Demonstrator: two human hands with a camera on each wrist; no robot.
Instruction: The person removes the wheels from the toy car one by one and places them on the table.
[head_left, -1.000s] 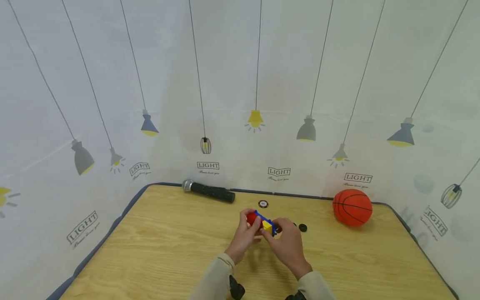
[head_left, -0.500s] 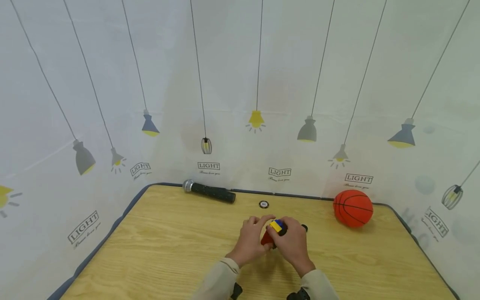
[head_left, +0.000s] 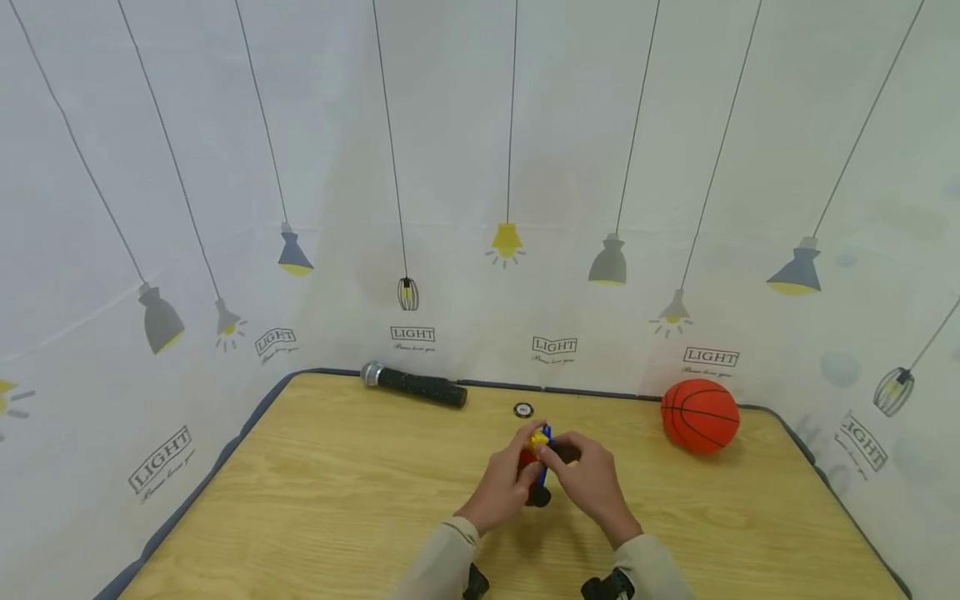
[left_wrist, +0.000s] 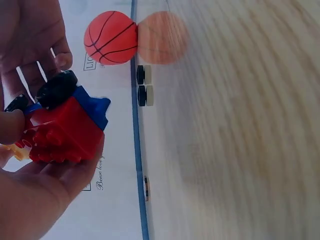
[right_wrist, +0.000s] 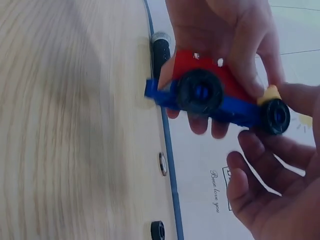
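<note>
Both hands hold a small toy car (head_left: 542, 475) made of building bricks above the table. It has a red brick body (left_wrist: 67, 130), a blue base (right_wrist: 235, 111), a yellow brick (head_left: 538, 439) at one end and black wheels (right_wrist: 200, 92). My left hand (head_left: 497, 490) grips the red body, its fingers beneath and its thumb across the studs. At the yellow end, my right hand (head_left: 596, 483) pinches the car beside the smaller-looking wheel (right_wrist: 275, 116). Part of the car is hidden by fingers in the head view.
Two loose black wheels (left_wrist: 141, 95) stand on the table (head_left: 337, 483) beyond the hands. Near the back edge lie a microphone (head_left: 416, 386) and a round chip (head_left: 523, 410). A red basketball (head_left: 701, 417) sits at the back right, against a printed curtain (head_left: 480, 167).
Between the hands the car has been turned, so its yellow end points away and a wheel shows at the near end. The left hand has shifted its grip on the red body.
</note>
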